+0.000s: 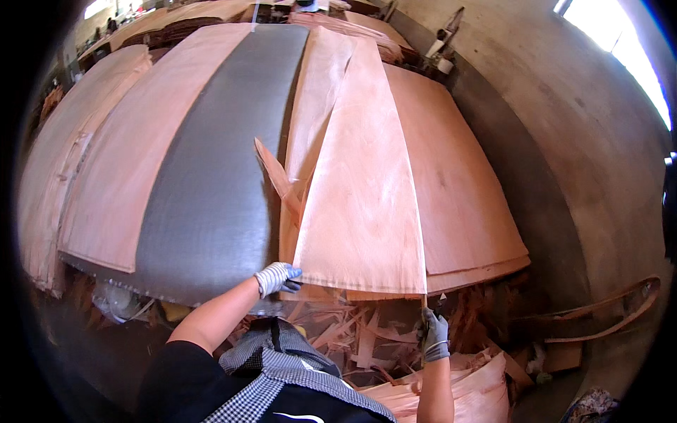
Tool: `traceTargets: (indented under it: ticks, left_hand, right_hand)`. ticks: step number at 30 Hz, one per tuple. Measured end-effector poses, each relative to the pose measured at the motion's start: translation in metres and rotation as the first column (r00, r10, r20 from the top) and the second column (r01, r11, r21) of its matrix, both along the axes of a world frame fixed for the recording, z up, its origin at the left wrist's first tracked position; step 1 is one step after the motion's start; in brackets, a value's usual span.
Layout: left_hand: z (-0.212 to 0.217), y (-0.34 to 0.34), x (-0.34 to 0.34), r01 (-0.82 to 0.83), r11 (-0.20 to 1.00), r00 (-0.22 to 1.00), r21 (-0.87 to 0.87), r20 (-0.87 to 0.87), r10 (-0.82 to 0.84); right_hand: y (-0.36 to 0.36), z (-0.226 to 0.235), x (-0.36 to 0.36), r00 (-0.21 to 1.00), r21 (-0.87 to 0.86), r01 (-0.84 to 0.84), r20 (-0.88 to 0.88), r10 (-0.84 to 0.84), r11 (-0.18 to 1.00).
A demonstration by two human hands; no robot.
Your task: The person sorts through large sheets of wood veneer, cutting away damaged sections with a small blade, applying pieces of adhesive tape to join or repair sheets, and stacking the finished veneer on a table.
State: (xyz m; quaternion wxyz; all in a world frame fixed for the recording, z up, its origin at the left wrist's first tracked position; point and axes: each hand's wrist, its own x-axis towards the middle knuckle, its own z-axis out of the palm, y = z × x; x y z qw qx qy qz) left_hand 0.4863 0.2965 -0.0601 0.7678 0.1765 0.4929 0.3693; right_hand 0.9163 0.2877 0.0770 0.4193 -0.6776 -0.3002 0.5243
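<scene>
A long, pale pink wood veneer sheet [363, 176] lies lengthwise before me, wider at its near end. My left hand [280, 278], in a striped grey glove, is closed on its near left corner. Below the near right corner is my gloved right hand [435, 335], closed around a thin, pale strip [424, 302]. That strip runs up toward the sheet's right edge; its lower end is hidden in the fist. Left of the sheet, a torn veneer piece [277, 173] sticks up beside another veneer sheet [317, 92] partly underneath.
A dark grey tabletop panel [218, 155] shows between the veneers. More veneer stacks lie left [155, 127] and right [451, 169]. Broken veneer scraps [367, 335] cover the floor below the near edge. A wall [564, 127] rises at the right, with a curved strip [613, 310] near it.
</scene>
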Motion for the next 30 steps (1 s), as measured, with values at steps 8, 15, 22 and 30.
traceTargets:
  ticks: [8, 15, 22, 30]
  left_hand:
    - [-0.038, 0.095, 0.193, 0.416, 0.904, 0.909, -0.102, 0.024, -0.416]
    - [-0.061, 0.205, 0.35, 0.575, 0.815, 0.809, -0.074, -0.097, -0.58]
    - [-0.054, 0.286, 0.491, 0.598, 0.799, 0.777, -0.061, -0.204, -0.596]
    - [-0.081, 0.331, 0.587, 0.538, 0.765, 0.837, -0.355, 0.113, -0.536]
  right_hand:
    - [0.069, -0.002, 0.165, 0.985, 0.096, 0.106, 0.126, -0.118, 0.99]
    - [0.16, 0.016, 0.293, 0.982, 0.14, 0.147, 0.099, -0.162, 0.979]
    - [0.235, 0.037, 0.402, 0.992, 0.122, 0.117, 0.027, -0.121, 0.986]
    - [0.356, 0.047, 0.572, 0.999, 0.113, 0.016, 0.03, -0.02, 0.993]
